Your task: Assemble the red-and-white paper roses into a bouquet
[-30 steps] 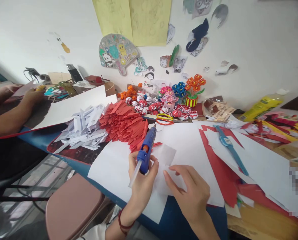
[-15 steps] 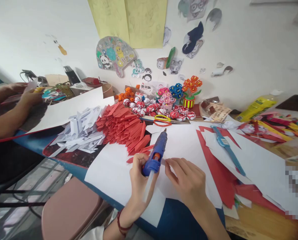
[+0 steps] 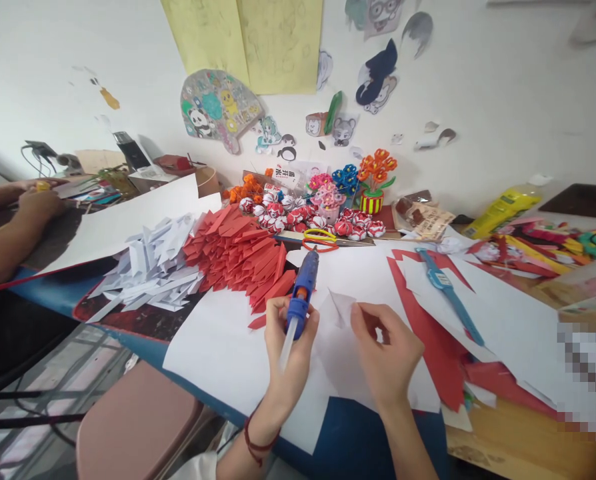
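A blue glue gun with a clear glue stick out of its back is gripped in my left hand, its nozzle pointing away from me. My right hand pinches a small folded piece of white paper between thumb and fingertips, just right of the glue gun and apart from it. Both hands are above white sheets spread on the blue table. Beyond my left hand lies a heap of folded red paper pieces, beside a heap of folded white paper pieces.
Yellow-and-orange-handled scissors lie at the back, before red-and-white paper balls and a striped flowerpot. A blue watch rests on paper at right. Another person's hand is at far left. A pink stool stands below.
My right hand has moved right, away from the glue gun, bringing the folded white paper into clear view. The glue gun has shifted slightly left. The other person's hands have lowered.
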Demonstrator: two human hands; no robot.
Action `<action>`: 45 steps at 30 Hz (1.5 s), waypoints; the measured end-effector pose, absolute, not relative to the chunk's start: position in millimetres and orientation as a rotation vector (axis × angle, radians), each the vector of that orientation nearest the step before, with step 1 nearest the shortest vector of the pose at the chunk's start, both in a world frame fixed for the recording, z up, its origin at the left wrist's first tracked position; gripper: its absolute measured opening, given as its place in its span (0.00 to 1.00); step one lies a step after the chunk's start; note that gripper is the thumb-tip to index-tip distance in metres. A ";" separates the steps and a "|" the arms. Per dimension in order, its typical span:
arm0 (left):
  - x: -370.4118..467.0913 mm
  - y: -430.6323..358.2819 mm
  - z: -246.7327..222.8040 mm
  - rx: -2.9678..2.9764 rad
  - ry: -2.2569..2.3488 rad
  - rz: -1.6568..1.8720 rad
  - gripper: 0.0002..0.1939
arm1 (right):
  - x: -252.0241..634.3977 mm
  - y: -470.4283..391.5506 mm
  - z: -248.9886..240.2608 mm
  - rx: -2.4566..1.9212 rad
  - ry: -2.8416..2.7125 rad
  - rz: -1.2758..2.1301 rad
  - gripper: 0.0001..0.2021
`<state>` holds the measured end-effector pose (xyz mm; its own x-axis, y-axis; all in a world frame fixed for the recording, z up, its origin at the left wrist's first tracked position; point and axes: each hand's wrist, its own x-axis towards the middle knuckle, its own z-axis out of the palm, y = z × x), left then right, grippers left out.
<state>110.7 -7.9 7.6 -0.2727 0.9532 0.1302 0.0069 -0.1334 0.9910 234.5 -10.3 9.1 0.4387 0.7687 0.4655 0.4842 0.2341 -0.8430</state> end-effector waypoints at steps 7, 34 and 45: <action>113.9 -2.5 6.4 1.117 1.311 1.562 0.14 | 226.1 -6.2 0.3 -1.448 -1.055 0.269 0.07; 103.1 -5.9 5.6 1.178 1.318 1.497 0.15 | 254.1 -9.1 6.1 -1.016 -1.993 -0.127 0.11; 106.0 -10.7 6.6 1.327 1.371 1.517 0.14 | 247.1 -4.8 9.4 -1.231 -1.990 -0.392 0.07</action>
